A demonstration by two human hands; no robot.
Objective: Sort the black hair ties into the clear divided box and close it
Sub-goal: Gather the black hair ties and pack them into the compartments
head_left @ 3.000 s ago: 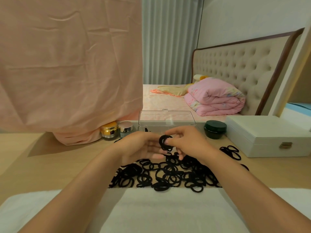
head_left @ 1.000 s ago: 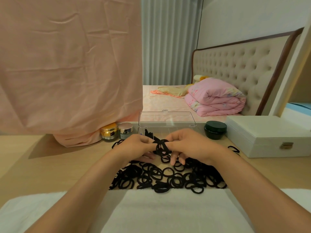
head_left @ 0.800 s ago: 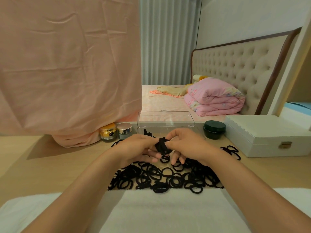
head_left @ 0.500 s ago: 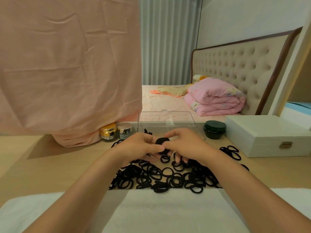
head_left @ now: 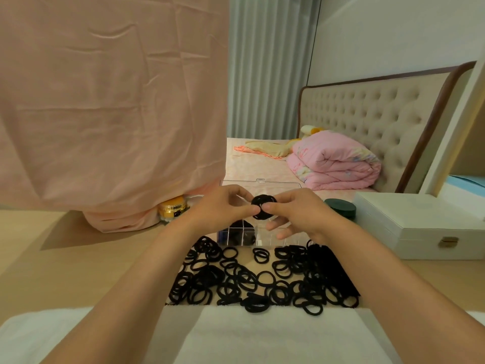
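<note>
Over the wooden table (head_left: 65, 258), left hand (head_left: 223, 208) and right hand (head_left: 296, 211) pinch a bunch of hair ties (head_left: 263, 206); squeeze it small, then drop it into an empty slot of the clear box (head_left: 262, 239).

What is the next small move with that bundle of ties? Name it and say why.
Probably lower the bundle of hair ties into an empty compartment of the clear divided box. Both the left hand and the right hand pinch it right above the open box, whose left compartments already hold ties, while those further right look empty. Many loose ties still wait on the table.
</note>
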